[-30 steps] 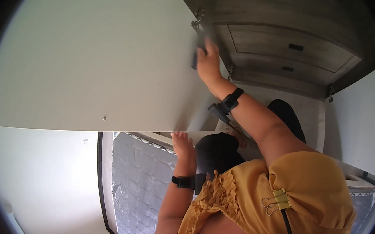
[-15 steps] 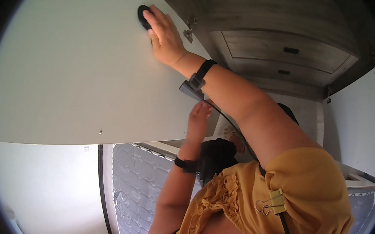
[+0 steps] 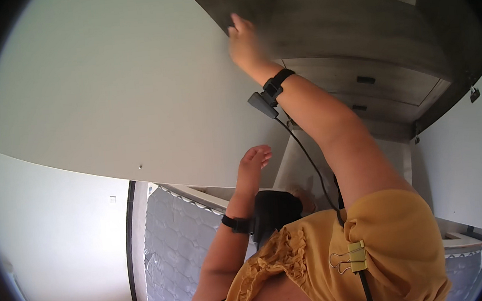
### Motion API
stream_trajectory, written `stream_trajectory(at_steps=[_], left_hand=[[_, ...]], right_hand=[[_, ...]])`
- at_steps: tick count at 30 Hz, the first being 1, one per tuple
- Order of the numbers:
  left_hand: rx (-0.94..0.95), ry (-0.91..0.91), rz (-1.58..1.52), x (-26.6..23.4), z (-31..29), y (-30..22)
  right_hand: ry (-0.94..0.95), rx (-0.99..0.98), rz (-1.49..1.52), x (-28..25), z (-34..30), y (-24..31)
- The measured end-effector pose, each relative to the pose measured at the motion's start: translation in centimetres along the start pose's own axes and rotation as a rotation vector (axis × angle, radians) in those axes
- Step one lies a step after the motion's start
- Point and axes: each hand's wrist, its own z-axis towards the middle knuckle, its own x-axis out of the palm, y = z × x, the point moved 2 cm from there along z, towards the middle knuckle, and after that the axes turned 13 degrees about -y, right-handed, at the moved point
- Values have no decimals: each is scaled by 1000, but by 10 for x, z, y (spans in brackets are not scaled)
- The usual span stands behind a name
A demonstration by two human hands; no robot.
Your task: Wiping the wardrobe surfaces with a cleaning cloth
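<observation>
A large pale cabinet door [image 3: 115, 92] stands open on the left. Up at its dark far edge is my right hand [image 3: 248, 46], slightly blurred, with bent fingers. Whatever it grips is hidden against the dark cabinet behind it. My left hand [image 3: 255, 158] is lower, just in front of the door's lower part, its fingers curled in and nothing visible in them. Black straps ring both wrists. The right strap [image 3: 278, 83] carries a grey plug-like piece [image 3: 263, 105] with a black cable [image 3: 308, 155] hanging from it.
Inside the dark wood-grain cabinet, drawers with black handles [image 3: 365, 80] sit at the upper right. Another pale door [image 3: 465, 154] with hinges is open at the right. A grey quilted mattress [image 3: 180, 242] lies low on the left, beside a dark-framed opening [image 3: 130, 246].
My right hand has swung right from the door's face to its edge; the black rounded thing seen under its fingers is out of sight. My left hand has dropped away from the cable.
</observation>
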Motion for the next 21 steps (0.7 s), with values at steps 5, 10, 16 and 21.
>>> stream_trajectory(at_steps=[5, 10, 16, 21], left_hand=[[20, 42, 14, 14, 18, -14], [-26, 1, -89, 21, 33, -9], [-101, 13, -140, 12, 51, 31], [-196, 10, -135, 36, 50, 34]], right_hand=[[-120, -460, 90, 27, 34, 84], [-157, -377, 130, 28, 8, 49], [29, -184, -32, -11, -79, -19], [379, -208, -207, -66, -115, -69]])
